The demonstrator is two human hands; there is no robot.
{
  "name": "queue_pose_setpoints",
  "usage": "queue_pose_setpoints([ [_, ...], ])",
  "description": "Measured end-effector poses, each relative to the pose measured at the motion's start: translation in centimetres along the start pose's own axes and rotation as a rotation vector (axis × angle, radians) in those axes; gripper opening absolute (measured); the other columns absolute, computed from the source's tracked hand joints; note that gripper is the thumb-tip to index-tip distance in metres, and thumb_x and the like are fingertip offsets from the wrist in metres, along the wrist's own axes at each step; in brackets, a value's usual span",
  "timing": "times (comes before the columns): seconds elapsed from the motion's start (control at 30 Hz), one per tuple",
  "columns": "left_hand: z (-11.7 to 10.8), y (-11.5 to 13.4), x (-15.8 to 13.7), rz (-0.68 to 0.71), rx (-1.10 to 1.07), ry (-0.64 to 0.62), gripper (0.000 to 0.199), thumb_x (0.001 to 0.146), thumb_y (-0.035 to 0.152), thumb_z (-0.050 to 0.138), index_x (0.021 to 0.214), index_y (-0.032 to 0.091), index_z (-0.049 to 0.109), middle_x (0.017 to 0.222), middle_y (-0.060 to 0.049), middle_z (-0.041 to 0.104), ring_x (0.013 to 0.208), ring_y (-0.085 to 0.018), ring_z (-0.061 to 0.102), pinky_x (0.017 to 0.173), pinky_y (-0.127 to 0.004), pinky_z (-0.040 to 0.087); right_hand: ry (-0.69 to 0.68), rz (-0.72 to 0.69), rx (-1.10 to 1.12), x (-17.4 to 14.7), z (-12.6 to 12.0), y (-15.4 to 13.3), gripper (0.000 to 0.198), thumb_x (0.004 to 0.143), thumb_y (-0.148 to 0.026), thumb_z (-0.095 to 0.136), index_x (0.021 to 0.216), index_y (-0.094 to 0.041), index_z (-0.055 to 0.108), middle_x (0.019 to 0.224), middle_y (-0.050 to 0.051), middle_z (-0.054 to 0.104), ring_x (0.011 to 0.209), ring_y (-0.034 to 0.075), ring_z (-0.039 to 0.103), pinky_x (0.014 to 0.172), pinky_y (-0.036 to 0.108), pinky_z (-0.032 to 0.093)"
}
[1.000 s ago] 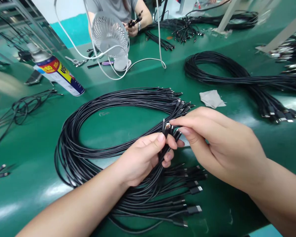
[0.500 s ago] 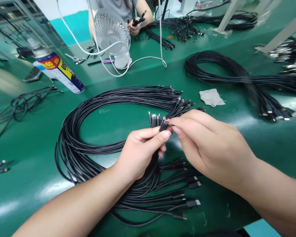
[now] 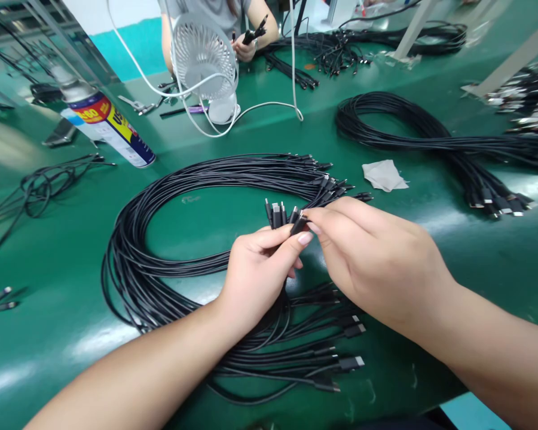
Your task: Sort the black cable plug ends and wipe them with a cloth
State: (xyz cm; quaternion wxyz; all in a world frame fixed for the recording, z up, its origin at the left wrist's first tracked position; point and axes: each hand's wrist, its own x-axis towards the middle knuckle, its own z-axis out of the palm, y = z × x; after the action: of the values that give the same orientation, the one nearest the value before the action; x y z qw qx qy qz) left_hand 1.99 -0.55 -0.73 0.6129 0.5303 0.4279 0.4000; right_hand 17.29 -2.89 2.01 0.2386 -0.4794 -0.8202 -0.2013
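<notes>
My left hand [image 3: 262,263] is closed around several black USB cables, their plugs [image 3: 276,216] sticking up between thumb and fingers. One black plug [image 3: 298,224] leans to the right over the left thumb. At its metal end, the thumb and forefinger of my right hand [image 3: 381,257] are pinched together. Whether anything small is also between those right fingers is hidden. A large looped bundle of black cables [image 3: 130,239] lies on the green table under and around my left hand, with loose plug ends [image 3: 352,362] pointing right below my hands.
A scrap of white cloth [image 3: 384,175] lies beyond my right hand. Another cable bundle [image 3: 390,119] rests at the right. A spray can [image 3: 110,125] and a small white fan [image 3: 204,60] with a cord stand farther back. Across the table, a person's hands [image 3: 245,49] hold black cables.
The leaning plug has tilted a little further to the right, and the plugs in my left hand have shifted slightly left and fanned apart. My right hand stays pinched at the plug's end.
</notes>
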Motion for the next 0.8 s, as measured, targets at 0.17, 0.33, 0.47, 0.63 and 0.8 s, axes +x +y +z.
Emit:
queue_pose_setpoints([
  [0.17, 0.04, -0.15, 0.09, 0.027, 0.051, 0.001, 0.03, 0.083, 0.032, 0.064, 0.058, 0.016, 0.062, 0.054, 0.002, 0.052, 0.053, -0.008, 0.048, 0.047, -0.02, 0.043, -0.014, -0.044, -0.048, 0.0, 0.01, -0.07, 0.022, 0.086, -0.009, 0.051, 0.101, -0.006, 0.067, 0.087, 0.011, 0.071, 0.073, 0.018, 0.066, 0.063, 0.027, 0.053],
  [0.33, 0.11, -0.36, 0.3, 0.031, 0.049, 0.007, 0.025, 0.083, 0.033, 0.063, 0.065, 0.016, 0.068, 0.055, 0.002, 0.052, 0.054, -0.009, 0.048, 0.046, -0.02, 0.043, -0.034, -0.037, -0.095, -0.07, 0.06, -0.32, 0.025, 0.085, -0.008, 0.053, 0.104, -0.005, 0.068, 0.09, 0.011, 0.072, 0.073, 0.017, 0.066, 0.065, 0.025, 0.052],
  [0.47, 0.15, -0.51, 0.27, 0.03, 0.041, 0.015, 0.025, 0.083, 0.033, 0.064, 0.066, 0.015, 0.068, 0.056, 0.002, 0.052, 0.054, -0.009, 0.049, 0.046, -0.02, 0.044, -0.061, -0.023, -0.102, -0.03, -0.09, -0.4, 0.025, 0.085, -0.008, 0.053, 0.104, -0.005, 0.069, 0.089, 0.011, 0.073, 0.071, 0.017, 0.066, 0.062, 0.025, 0.052],
  [0.63, 0.11, -0.71, 0.39, 0.041, 0.059, 0.018, 0.029, 0.083, 0.031, 0.064, 0.059, 0.015, 0.063, 0.055, 0.002, 0.051, 0.052, -0.008, 0.049, 0.047, -0.019, 0.044, -0.072, 0.019, -0.09, 0.1, -0.19, -0.48, 0.027, 0.084, -0.007, 0.054, 0.105, -0.006, 0.071, 0.086, 0.008, 0.072, 0.069, 0.017, 0.066, 0.059, 0.026, 0.05],
  [0.8, 0.05, -0.84, 0.54, 0.042, 0.08, 0.023, 0.023, 0.083, 0.031, 0.064, 0.068, 0.015, 0.069, 0.055, 0.002, 0.051, 0.053, -0.008, 0.048, 0.047, -0.02, 0.044, -0.089, 0.028, -0.101, 0.04, -0.35, -0.59, 0.029, 0.084, -0.007, 0.053, 0.107, -0.005, 0.071, 0.085, 0.007, 0.072, 0.069, 0.017, 0.065, 0.058, 0.027, 0.048],
])
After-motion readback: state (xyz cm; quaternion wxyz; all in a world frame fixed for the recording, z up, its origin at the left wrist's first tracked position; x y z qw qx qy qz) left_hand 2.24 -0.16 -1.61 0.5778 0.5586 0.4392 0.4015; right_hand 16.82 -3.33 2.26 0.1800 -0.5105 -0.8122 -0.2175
